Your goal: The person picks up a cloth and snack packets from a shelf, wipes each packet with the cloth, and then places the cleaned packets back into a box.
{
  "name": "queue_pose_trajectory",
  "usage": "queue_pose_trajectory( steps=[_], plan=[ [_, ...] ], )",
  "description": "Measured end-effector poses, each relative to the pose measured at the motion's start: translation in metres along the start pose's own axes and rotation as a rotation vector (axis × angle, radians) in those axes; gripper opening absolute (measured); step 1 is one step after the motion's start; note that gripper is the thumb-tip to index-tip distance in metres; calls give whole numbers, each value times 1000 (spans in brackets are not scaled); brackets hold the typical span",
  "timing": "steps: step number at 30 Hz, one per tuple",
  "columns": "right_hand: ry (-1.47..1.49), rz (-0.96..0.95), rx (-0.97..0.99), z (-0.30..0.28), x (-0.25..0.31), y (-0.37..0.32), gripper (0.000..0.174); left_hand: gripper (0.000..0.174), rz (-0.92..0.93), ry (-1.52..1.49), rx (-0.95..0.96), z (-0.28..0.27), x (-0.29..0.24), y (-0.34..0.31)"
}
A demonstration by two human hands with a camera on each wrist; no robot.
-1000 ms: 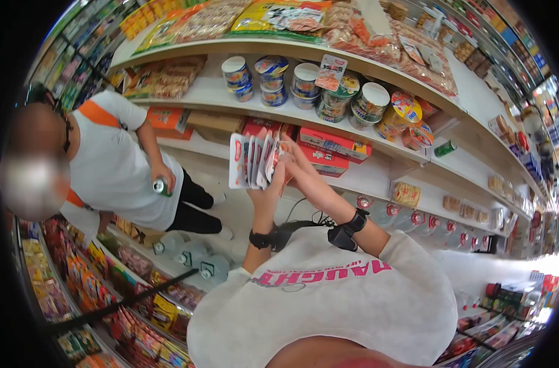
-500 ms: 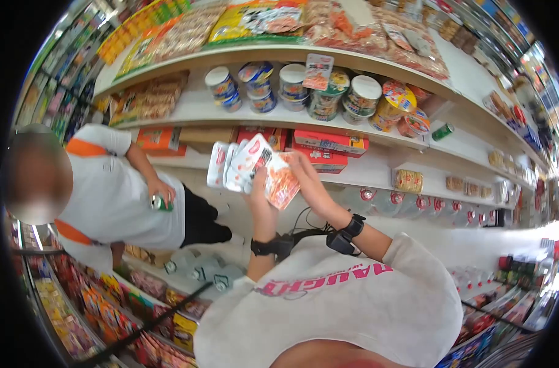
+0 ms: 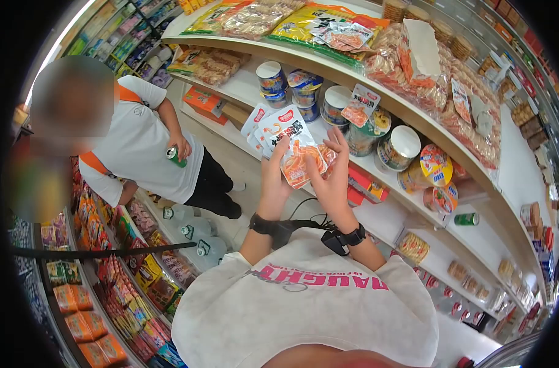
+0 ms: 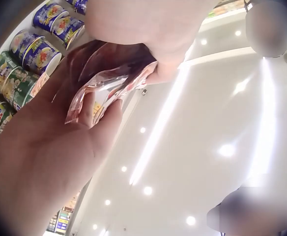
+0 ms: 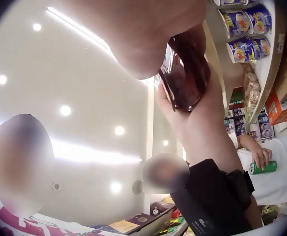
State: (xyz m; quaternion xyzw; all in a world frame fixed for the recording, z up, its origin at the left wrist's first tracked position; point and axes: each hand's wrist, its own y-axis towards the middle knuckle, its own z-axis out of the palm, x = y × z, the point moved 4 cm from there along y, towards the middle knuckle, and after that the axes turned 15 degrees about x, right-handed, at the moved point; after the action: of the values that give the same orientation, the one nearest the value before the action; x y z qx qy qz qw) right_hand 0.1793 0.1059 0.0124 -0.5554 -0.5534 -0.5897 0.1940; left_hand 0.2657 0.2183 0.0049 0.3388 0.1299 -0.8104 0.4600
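In the head view, several white-and-orange snack packets (image 3: 291,144) are fanned out in front of the chest. The left hand (image 3: 275,178) grips the stack from its lower left side, thumb on the front packet. On the other side, the right hand (image 3: 333,181) pinches the stack's right edge, its thumb against the front packet and its upper fingers spread. The wrist views show the packets' dark red undersides (image 5: 185,73) and shiny edges (image 4: 106,88) between both hands; some fingers are hidden by the packets.
A shelf (image 3: 475,141) behind the hands carries cup noodles (image 3: 399,147), with a similar packet (image 3: 360,105) hanging at its edge. To the left stands a person (image 3: 150,141) holding a green can (image 3: 176,157). Large bottles (image 3: 196,228) stand low beside snack racks (image 3: 123,276).
The packets have spread into a fan with their fronts facing up, and both hands have shifted slightly right in view. The head view has turned, so the shelf now slants down to the right.
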Motion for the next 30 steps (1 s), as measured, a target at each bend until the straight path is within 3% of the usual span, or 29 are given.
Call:
queue_pose_trajectory(
  steps=[1,4,7,10,16,19,22,25,27,30],
  plan=[
    [-111,-70,-32,-11,0,6,60,40,-1,-64,12,6,8,6],
    [180,-12,46,-33,-7,11,56,42,33,-45,-46,31,32,9],
    [-26,-98,91,-55,-7,13,56,44,69,178,-17,60,50,8],
    [304,-31,87,-66,-23,16,57,48,82,284,18,73,59,15],
    [60,-142,153,-102,-26,36,51,46,55,307,9,72,74,35],
    [-18,-58,111,-109,-45,41,48,44,-22,289,-37,61,83,45],
    [46,133,226,-119,-67,46,49,45,-125,285,-43,56,89,58],
    [220,196,141,-120,-83,50,61,46,-105,373,16,51,83,76],
    [222,197,219,-125,-80,53,73,47,-85,516,87,50,73,88],
    [32,122,291,-127,-65,75,92,52,-107,819,249,50,50,119]
  ],
)
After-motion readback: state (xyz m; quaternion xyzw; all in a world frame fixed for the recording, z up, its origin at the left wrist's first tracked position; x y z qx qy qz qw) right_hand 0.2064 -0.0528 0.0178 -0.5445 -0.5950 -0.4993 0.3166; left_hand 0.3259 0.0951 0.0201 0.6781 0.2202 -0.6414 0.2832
